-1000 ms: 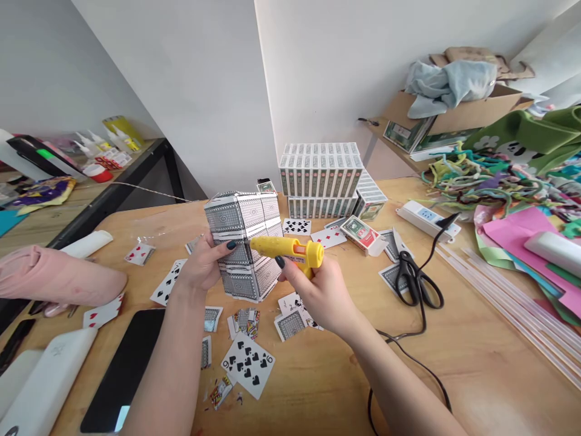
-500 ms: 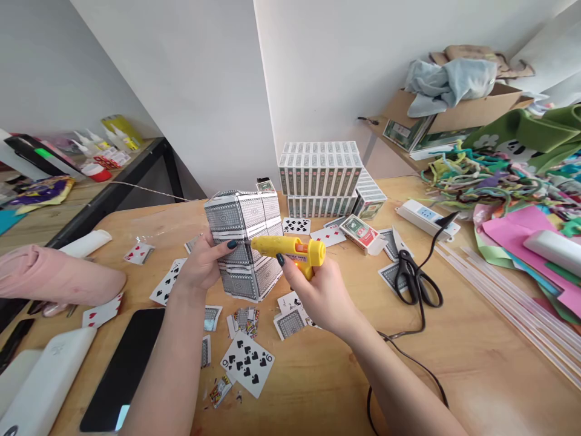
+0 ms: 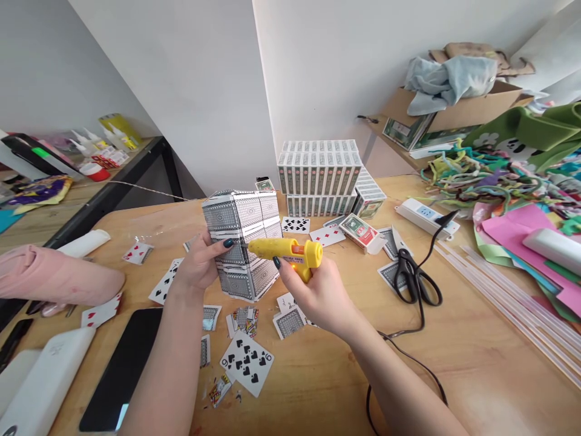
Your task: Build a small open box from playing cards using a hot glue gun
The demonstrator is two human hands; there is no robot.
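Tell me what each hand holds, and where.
Left hand: card structure, by its left side, thumb near a front edge. Right hand: yellow glue gun, by its handle.

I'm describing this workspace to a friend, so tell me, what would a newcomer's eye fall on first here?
Probably the bright yellow glue gun in the right hand, near the centre, its tip close to the structure of playing cards that the left hand holds. Next might come the neat stack of card boxes behind, and the colourful tangle of strands at far right.
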